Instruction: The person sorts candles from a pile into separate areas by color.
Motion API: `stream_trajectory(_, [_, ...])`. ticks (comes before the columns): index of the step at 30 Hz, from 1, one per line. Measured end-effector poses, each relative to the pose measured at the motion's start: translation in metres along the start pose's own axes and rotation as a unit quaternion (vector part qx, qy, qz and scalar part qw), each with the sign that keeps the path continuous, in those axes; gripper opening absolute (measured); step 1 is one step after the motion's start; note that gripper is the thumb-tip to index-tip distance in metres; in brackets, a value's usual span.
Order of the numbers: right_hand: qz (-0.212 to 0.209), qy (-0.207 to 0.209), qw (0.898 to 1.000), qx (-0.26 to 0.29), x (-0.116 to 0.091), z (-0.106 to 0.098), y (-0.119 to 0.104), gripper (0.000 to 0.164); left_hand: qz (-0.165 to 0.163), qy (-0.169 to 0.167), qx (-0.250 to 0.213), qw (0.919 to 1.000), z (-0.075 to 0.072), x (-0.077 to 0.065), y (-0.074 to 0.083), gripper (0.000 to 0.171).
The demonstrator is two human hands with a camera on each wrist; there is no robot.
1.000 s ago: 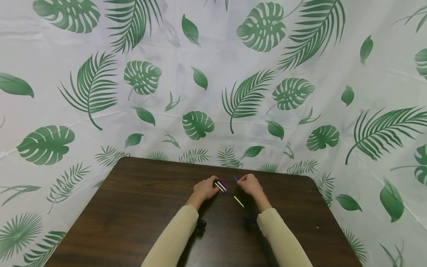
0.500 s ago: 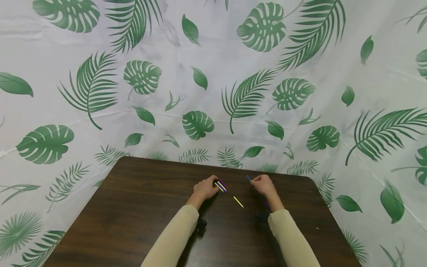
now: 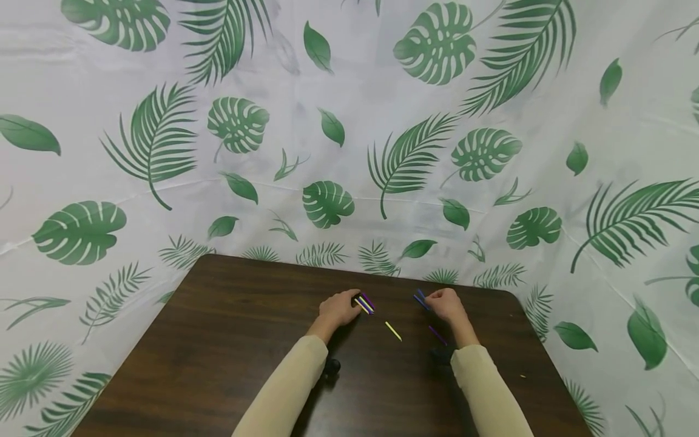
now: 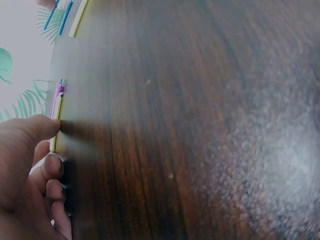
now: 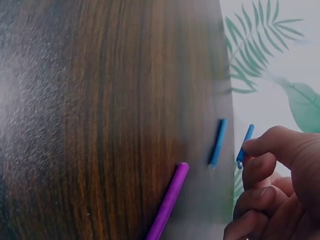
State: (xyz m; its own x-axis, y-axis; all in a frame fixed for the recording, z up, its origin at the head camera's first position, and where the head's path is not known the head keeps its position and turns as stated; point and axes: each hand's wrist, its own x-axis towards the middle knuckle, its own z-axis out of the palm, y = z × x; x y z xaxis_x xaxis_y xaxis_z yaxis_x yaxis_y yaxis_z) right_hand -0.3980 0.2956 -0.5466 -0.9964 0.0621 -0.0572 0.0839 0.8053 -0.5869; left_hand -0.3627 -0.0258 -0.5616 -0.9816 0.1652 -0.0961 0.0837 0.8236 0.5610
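My left hand [image 3: 338, 308] pinches a small bundle of thin yellow and purple candles [image 3: 364, 303] between thumb and fingers, close over the table. In the left wrist view the thumb lies across the yellow candle [image 4: 58, 106], with the purple candle [image 4: 53, 102] beside it. Near the table's far edge my right hand [image 3: 449, 305] pinches a blue candle [image 5: 247, 134] by its lower part, a short wick showing below the fingertips. A second blue candle [image 5: 219, 142] lies on the table right beside it. Closer in lies a purple candle [image 5: 169, 200].
A single yellow candle [image 3: 393, 331] lies on the dark wooden table [image 3: 246, 340] between the two hands. A tiny yellow bit [image 3: 522, 376] sits toward the right edge. A white leaf-patterned cloth [image 3: 338, 152] hangs just behind the table.
My right hand has moved right with the blue candle, beside another blue candle now in sight. The purple candle near the right wrist has come into view. My left hand has stayed in place.
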Motion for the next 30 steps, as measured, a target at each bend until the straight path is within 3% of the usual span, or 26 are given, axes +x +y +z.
stream_trajectory(6, [-0.002,-0.02,1.0,0.012,0.005,-0.001,0.009,0.03,0.007,0.007,0.006,0.9999,0.004,0.007,-0.004,0.052])
stream_trajectory(13, [-0.01,-0.035,0.999,0.036,0.01,-0.003,0.02,0.03,0.002,0.0,-0.001,1.0,-0.001,0.0,0.002,0.052])
stream_trajectory(21, [0.015,-0.049,0.998,0.048,0.011,-0.001,0.028,0.029,0.002,0.005,0.009,0.9999,0.01,0.011,-0.006,0.053])
stream_trajectory(30, [0.018,-0.045,0.998,0.049,0.015,0.001,0.025,0.028,0.001,0.003,0.002,1.0,0.009,0.014,-0.007,0.053])
